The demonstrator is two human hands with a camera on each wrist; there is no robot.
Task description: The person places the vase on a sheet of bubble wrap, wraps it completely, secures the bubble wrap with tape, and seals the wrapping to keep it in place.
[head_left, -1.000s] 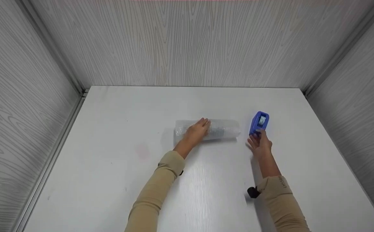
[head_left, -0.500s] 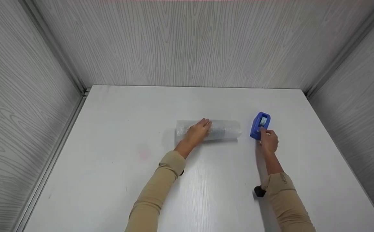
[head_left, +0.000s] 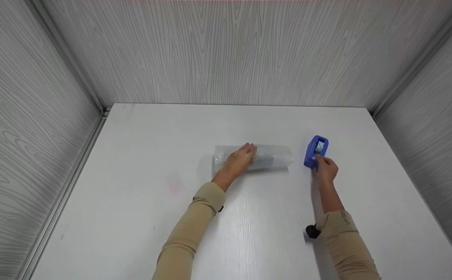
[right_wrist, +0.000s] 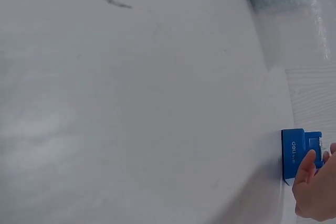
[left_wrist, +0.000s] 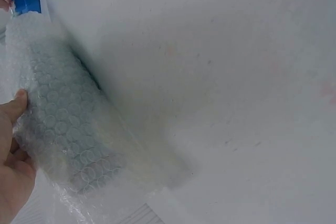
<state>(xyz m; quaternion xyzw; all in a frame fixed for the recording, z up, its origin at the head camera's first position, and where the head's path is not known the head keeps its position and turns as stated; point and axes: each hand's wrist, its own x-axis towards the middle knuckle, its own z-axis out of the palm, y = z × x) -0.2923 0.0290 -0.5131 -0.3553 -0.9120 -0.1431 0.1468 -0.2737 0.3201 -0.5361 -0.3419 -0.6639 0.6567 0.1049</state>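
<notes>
Holding the bubble wrap roll (head_left: 270, 156) is the left hand (head_left: 239, 160), laid across its left half with the fingers bent over the top. The roll lies crosswise on the white table (head_left: 140, 217); a darker item shows through the wrap. To its right, just beside its end, stands the blue tape dispenser (head_left: 309, 154), angled slightly, with the tape (head_left: 319, 146) seated in its well. The right hand (head_left: 327, 170) is at the near end of the dispenser, thumb and fingertip brought together in a pinch on the tape's free end. White lettering marks the dispenser's side. Tan sleeves (head_left: 187, 227) cover both forearms; a black device (head_left: 312, 231) projects from the right cuff. Grey wood-grain panels (head_left: 218, 50) enclose the table at the back and both sides.
</notes>
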